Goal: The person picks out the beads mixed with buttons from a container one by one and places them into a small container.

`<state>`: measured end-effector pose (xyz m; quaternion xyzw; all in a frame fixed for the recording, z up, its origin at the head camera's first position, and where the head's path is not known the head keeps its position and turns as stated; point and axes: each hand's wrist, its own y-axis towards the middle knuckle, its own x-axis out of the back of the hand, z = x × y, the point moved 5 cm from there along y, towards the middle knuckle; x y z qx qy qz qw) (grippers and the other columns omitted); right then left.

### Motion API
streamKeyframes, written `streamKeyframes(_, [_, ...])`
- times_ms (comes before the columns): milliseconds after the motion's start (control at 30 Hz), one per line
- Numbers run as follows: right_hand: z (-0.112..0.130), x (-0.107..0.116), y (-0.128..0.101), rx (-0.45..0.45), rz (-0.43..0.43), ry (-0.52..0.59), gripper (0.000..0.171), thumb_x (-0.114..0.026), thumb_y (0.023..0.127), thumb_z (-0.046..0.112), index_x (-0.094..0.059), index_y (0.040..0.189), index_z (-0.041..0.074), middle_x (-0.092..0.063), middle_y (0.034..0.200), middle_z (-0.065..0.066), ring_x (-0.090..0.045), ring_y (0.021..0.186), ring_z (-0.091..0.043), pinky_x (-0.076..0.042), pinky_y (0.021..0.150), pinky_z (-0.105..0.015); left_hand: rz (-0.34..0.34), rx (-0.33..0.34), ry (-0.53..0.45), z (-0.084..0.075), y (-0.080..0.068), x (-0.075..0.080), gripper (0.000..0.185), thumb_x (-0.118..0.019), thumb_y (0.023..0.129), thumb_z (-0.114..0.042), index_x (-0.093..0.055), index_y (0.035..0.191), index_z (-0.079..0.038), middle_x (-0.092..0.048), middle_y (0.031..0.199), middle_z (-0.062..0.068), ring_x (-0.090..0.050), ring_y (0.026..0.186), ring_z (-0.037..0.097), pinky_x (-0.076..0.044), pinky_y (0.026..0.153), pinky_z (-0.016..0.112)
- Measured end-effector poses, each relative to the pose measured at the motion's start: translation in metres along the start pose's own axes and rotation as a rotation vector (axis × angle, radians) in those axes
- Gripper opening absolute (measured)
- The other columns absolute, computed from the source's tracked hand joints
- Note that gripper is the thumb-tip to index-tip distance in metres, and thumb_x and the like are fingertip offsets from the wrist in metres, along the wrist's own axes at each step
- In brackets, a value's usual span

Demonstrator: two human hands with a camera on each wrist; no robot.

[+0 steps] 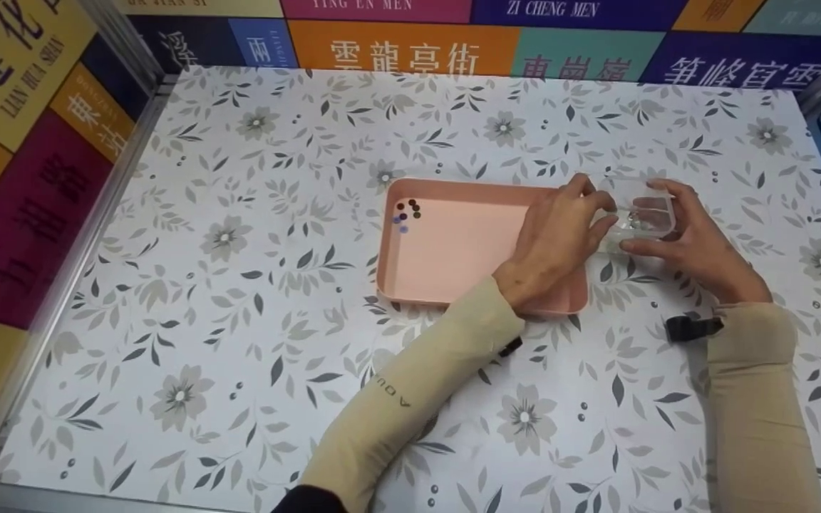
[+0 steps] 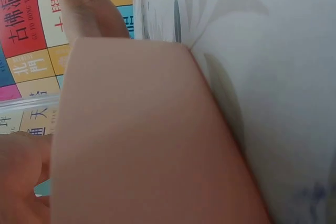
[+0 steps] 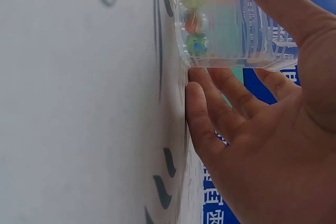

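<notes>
A clear plastic box (image 1: 640, 189) stands by the right end of a pink tray (image 1: 453, 246). Glass marbles (image 3: 194, 22) with coloured swirls lie in a row along its bottom in the right wrist view. My right hand (image 1: 703, 246) holds the box from the right, thumb on the near side and fingers on the far side. Reaching across the tray, my left hand (image 1: 556, 228) grips the box's left end with bent fingers and thumb; its fingertips are partly hidden. In the left wrist view, the tray's wall (image 2: 136, 129) hides most of the left hand (image 2: 23, 166).
Several small dark and blue round pieces (image 1: 410, 210) lie in the tray's far left corner. A floral cloth (image 1: 296, 342) covers the table. Printed panels (image 1: 410, 50) stand along the back and sides. Black straps show near both sleeve cuffs.
</notes>
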<state>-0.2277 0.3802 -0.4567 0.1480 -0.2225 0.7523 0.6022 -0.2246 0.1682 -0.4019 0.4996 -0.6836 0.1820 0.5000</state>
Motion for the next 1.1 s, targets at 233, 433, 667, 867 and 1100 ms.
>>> streamKeyframes(233, [0.001,0.0,0.003,0.008,-0.005,-0.008,0.094,-0.081,0.091,0.012,-0.02,0.161,0.031,-0.045,0.152,-0.002,-0.05,0.134,-0.005,-0.047,0.091,-0.009,-0.018,0.006,0.025,0.011,-0.006,0.016,0.027,-0.058,0.107,-0.039,-0.075,0.123,-0.026,-0.064,0.12,-0.005,-0.068,0.102,0.009,-0.054,0.084,0.024])
streamKeyframes(433, [-0.001,0.003,0.002,-0.008,-0.006,-0.011,0.095,-0.081,0.091,0.012,-0.02,0.161,0.031,-0.046,0.152,0.0,-0.051,0.131,-0.001,-0.046,0.09,-0.008,-0.028,0.034,0.017,0.025,-0.014,0.03,0.027,-0.058,0.107,-0.037,-0.075,0.122,-0.023,-0.065,0.119,-0.004,-0.066,0.108,0.012,-0.054,0.09,0.03])
streamKeyframes(667, [-0.004,0.008,-0.001,-0.013,-0.016,-0.018,0.095,-0.081,0.091,0.011,-0.021,0.16,0.032,-0.048,0.148,0.005,-0.053,0.127,0.002,-0.046,0.09,-0.008,-0.051,0.075,0.017,0.041,-0.027,0.046,0.029,-0.061,0.105,-0.038,-0.075,0.125,-0.022,-0.065,0.118,-0.004,-0.067,0.109,0.013,-0.052,0.093,0.032])
streamKeyframes(867, [-0.004,0.012,-0.003,-0.021,-0.025,-0.037,0.096,-0.082,0.09,0.012,-0.02,0.161,0.034,-0.048,0.148,0.005,-0.052,0.128,0.002,-0.045,0.09,-0.008,-0.078,0.086,0.013,0.057,-0.038,0.059,0.028,-0.062,0.105,-0.035,-0.075,0.125,-0.019,-0.066,0.117,-0.001,-0.066,0.11,0.015,-0.05,0.098,0.035])
streamKeyframes(1100, [-0.001,0.007,-0.003,0.002,-0.013,-0.008,0.096,-0.081,0.09,0.01,-0.021,0.161,0.033,-0.047,0.15,0.001,-0.052,0.13,-0.001,-0.045,0.093,-0.009,-0.087,0.128,0.019,0.084,-0.052,0.071,0.027,-0.064,0.104,-0.031,-0.074,0.125,-0.017,-0.066,0.119,0.001,-0.065,0.111,0.018,-0.048,0.102,0.038])
